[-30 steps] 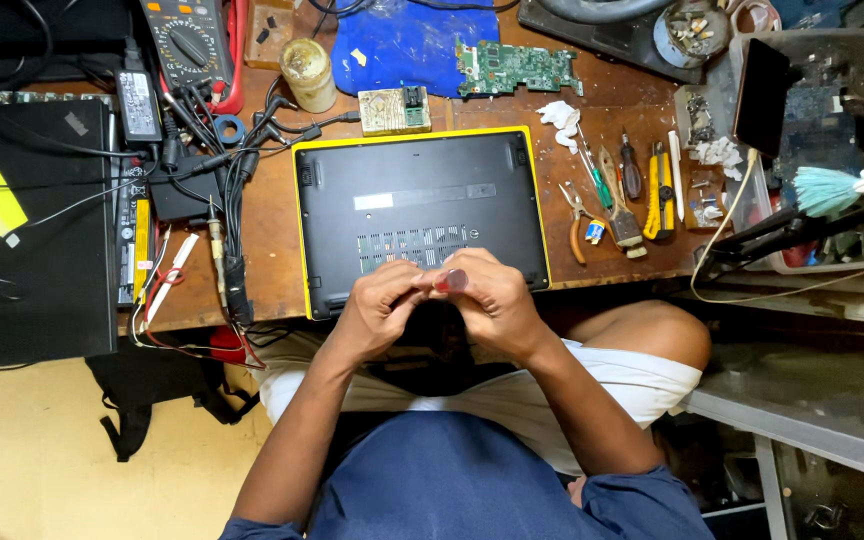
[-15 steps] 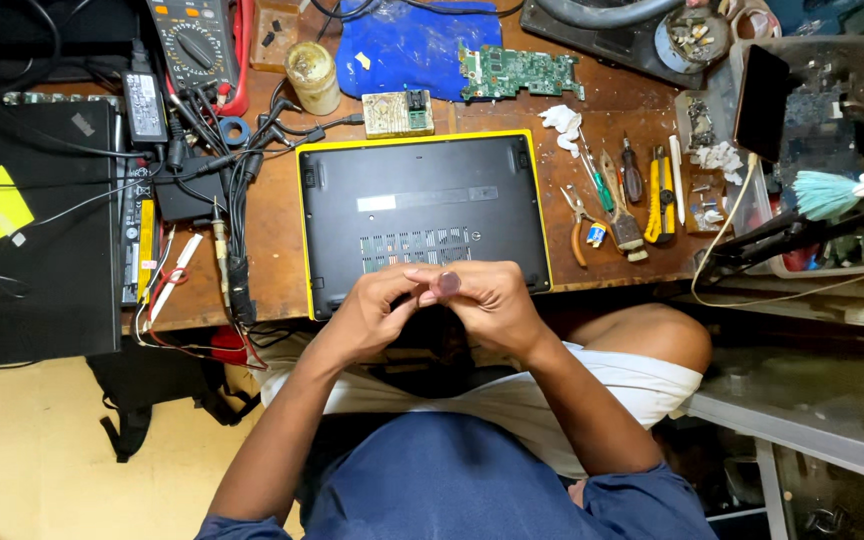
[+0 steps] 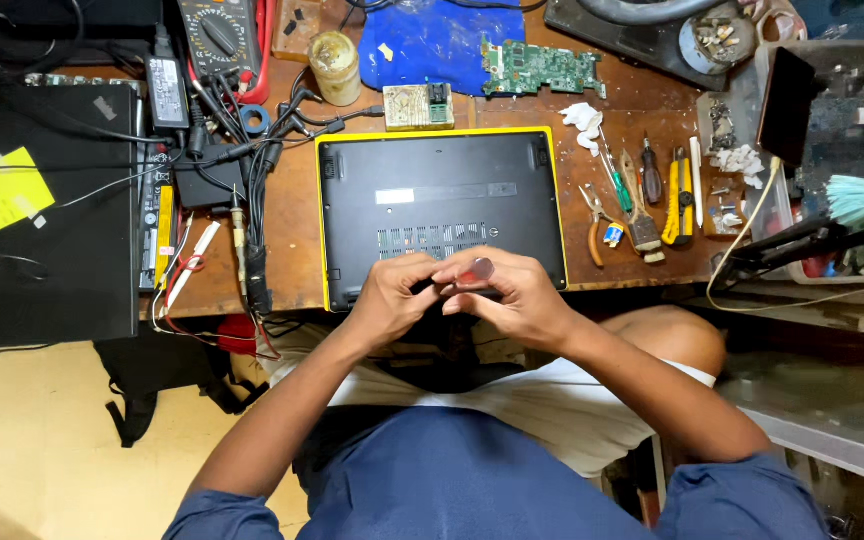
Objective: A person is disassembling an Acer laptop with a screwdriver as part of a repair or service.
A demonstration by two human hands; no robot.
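A black laptop (image 3: 432, 190) with a yellow rim lies upside down on the wooden bench, its bottom cover facing up. My two hands meet over its near edge. My right hand (image 3: 507, 295) grips a screwdriver by its dark red translucent handle (image 3: 479, 269). My left hand (image 3: 392, 295) is closed against the same tool, its fingertips touching the right hand's. The tool's tip is hidden between my fingers.
Pliers, screwdrivers and a yellow knife (image 3: 642, 195) lie right of the laptop. A green circuit board (image 3: 540, 66) and blue cloth (image 3: 432, 40) lie behind it. At left are tangled cables (image 3: 237, 150), a multimeter (image 3: 217, 35) and a black case (image 3: 42, 220) with a yellow note.
My hands stay joined at the laptop's near edge, with small finger shifts around the screwdriver. Nothing on the bench has moved.
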